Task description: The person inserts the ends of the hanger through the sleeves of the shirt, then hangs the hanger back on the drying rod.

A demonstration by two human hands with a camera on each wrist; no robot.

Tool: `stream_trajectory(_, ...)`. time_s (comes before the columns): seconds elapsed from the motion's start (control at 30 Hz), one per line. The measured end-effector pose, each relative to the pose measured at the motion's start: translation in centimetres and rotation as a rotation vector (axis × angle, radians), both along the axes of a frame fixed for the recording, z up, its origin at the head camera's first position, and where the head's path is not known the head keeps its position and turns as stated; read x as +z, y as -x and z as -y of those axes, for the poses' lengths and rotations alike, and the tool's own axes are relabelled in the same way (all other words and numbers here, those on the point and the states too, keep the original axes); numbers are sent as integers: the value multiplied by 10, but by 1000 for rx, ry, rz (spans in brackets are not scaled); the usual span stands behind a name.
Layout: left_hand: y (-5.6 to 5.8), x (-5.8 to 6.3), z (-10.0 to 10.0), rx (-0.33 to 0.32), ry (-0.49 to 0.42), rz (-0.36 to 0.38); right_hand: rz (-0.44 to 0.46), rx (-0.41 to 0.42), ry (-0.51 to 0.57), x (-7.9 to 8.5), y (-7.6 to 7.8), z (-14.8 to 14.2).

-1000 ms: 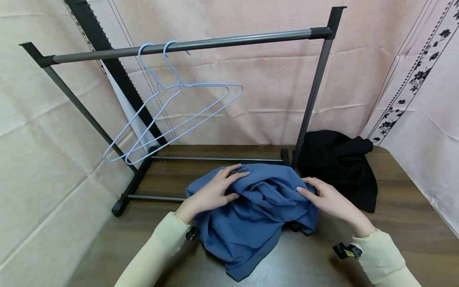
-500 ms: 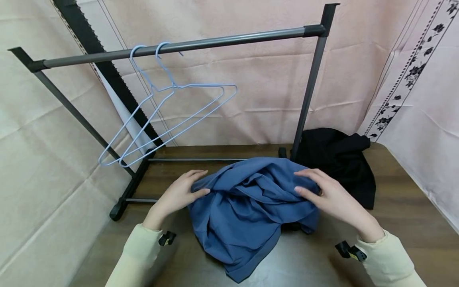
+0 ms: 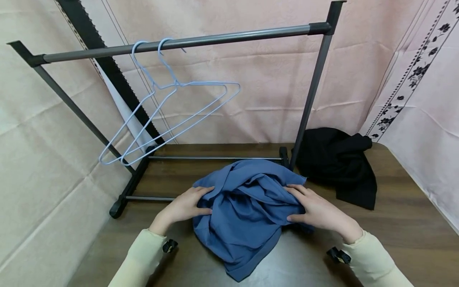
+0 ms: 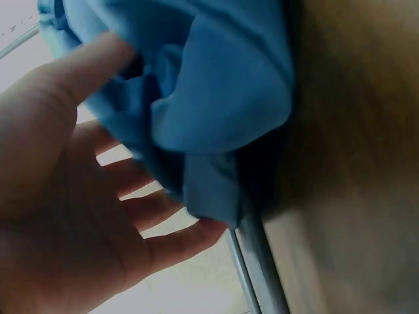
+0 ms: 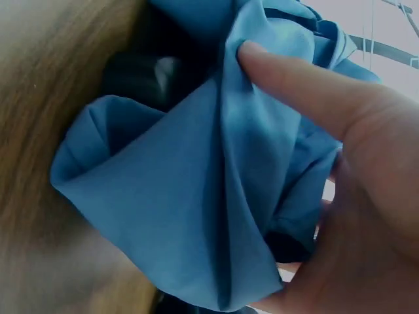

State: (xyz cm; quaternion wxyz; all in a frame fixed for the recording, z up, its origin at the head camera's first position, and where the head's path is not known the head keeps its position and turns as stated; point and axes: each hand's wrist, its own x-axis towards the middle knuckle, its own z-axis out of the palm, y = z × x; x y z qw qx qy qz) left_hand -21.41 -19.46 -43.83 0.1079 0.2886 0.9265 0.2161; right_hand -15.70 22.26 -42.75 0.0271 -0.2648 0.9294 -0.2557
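A crumpled blue cloth garment (image 3: 247, 215) lies heaped on the wooden table in the head view, over the front right of a rack's base. Its exact kind cannot be told. My left hand (image 3: 188, 205) rests against the garment's left side; in the left wrist view its fingers (image 4: 177, 242) are spread behind loose folds. On the right side, my right hand (image 3: 317, 209) holds a fold, with the thumb on the front in the right wrist view and the other fingers mostly hidden behind the cloth.
A dark metal clothes rack (image 3: 222, 38) stands on the table (image 3: 401, 231). Two light blue hangers (image 3: 179, 84) hang left of centre on its bar. Black cloth (image 3: 337, 163) lies behind on the right. A black rack foot (image 5: 141, 78) shows under the garment. Pale curtains surround the table.
My left hand has come off the garment's top and shifted left to its side. My right hand has moved inward and down, pushing the garment's right side toward the middle.
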Motion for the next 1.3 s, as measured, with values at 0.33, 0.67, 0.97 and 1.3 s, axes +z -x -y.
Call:
stream_trajectory(0.33,6,-6,-1,-51,-13,-172,-90,58,-31,-8,11,-1)
stream_trajectory(0.67,14,26,26,18,-235,-306,-252,-3,146,17,8,-21)
stream_trajectory(0.97,7,51,47,154,-398,-515,-445,-263,257,60,1,-51)
stream_trajectory(1.3,1,67,68,322,-549,-684,-572,-510,595,97,-11,-73)
